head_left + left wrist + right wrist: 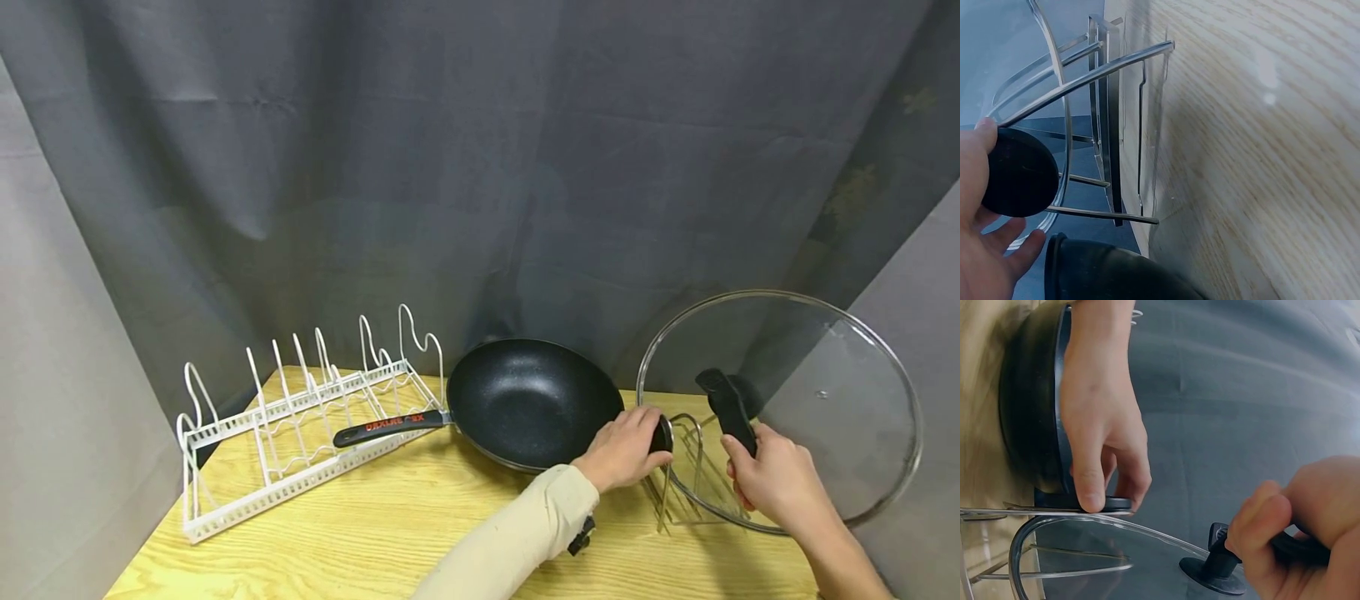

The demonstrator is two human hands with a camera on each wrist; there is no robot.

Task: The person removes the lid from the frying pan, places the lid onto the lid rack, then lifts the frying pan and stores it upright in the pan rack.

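Note:
My right hand point(783, 479) grips the black handle point(729, 408) of a large glass lid point(840, 367), which stands on edge with its metal rim in a wire lid stand point(699, 450). My left hand point(624, 448) pinches the round black disc point(1019, 172) on the stand's near-left side, thumb and fingers at its edge. In the right wrist view the lid rim passes just behind that disc. A black frying pan point(536, 404) rests on the table close beside my left hand, its handle point(390, 425) pointing left.
A white wire rack point(277, 492) with upright dividers stands on the left of the wooden table point(420, 533); the pan handle reaches over its front rail. Behind the table hangs a dark grey curtain point(450, 183). Paler cloth closes off both sides.

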